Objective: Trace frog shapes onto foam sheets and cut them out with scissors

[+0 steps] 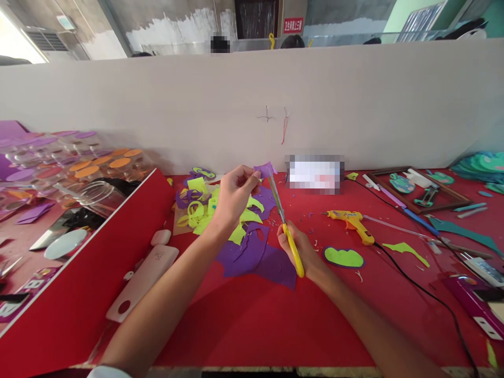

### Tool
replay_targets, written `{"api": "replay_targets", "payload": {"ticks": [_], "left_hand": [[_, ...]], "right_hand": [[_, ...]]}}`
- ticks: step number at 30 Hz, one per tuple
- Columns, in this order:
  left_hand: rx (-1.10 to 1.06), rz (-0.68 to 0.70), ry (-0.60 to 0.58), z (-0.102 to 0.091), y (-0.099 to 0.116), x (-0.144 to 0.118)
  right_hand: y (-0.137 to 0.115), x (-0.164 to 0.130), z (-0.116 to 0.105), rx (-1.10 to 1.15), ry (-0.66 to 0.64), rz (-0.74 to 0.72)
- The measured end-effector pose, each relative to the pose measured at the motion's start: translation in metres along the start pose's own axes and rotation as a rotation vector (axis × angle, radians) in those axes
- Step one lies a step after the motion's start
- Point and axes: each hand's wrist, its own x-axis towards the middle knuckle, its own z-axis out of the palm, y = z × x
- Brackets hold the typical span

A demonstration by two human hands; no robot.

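My left hand (233, 197) pinches a small purple foam piece (264, 169) above the red table (244, 320). In my right hand (298, 249) are yellow-handled scissors (284, 220), their blades reaching up to the purple piece. Under both hands lies a heap of purple foam scraps (252, 254) and yellow-green scraps (205, 207). A finished green shape with a purple border (344, 257) lies just right of my right hand.
A yellow glue gun (352, 221) with a black cord (425, 294) lies to the right. A wooden frame (421, 186) holds teal pieces and tools. Clear jars with coloured lids (79, 168) stand at left behind a red divider (79, 273). A white power bank (144, 278) lies nearby.
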Motion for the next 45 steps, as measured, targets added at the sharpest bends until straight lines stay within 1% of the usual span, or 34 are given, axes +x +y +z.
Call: {"api": "replay_targets", "payload": {"ticks": [6,10,17,21,26,30,33,35,37,40,42,45], "left_hand": [[0.157,0.038,-0.062,0.013,-0.004,-0.011],[0.213,0.048,-0.078,0.017,-0.007,-0.014],[0.237,0.056,-0.061,0.016,-0.006,-0.013],[0.229,0.056,-0.056,0.017,-0.007,-0.014],[0.24,0.058,-0.052,0.018,-0.007,-0.014],[0.236,0.059,-0.037,0.016,-0.005,-0.013],[0.2,0.049,-0.046,0.013,-0.006,-0.01],[0.186,0.063,-0.062,0.01,-0.007,-0.007],[0.18,0.089,-0.076,0.007,-0.007,-0.003],[0.158,0.114,-0.082,0.003,-0.007,0.0],[0.143,0.124,-0.082,0.002,-0.005,0.0],[0.14,0.128,-0.091,0.003,-0.002,-0.002]], "right_hand": [[0.007,0.0,0.004,0.079,0.027,0.018],[0.009,0.0,0.003,0.117,0.046,0.02],[-0.001,-0.004,0.0,0.097,0.055,0.023],[0.004,-0.003,0.002,0.083,0.074,0.026],[0.008,-0.003,0.002,0.066,0.082,0.064],[0.008,-0.004,0.001,0.105,0.072,0.103],[0.013,-0.004,0.003,0.2,0.092,0.112],[0.017,-0.001,0.005,0.305,0.092,0.095],[0.02,0.002,0.006,0.368,0.102,0.046],[0.023,0.006,0.005,0.323,0.15,-0.045],[0.024,0.006,0.003,0.27,0.163,-0.065],[0.025,0.003,0.002,0.256,0.107,-0.039]]}}
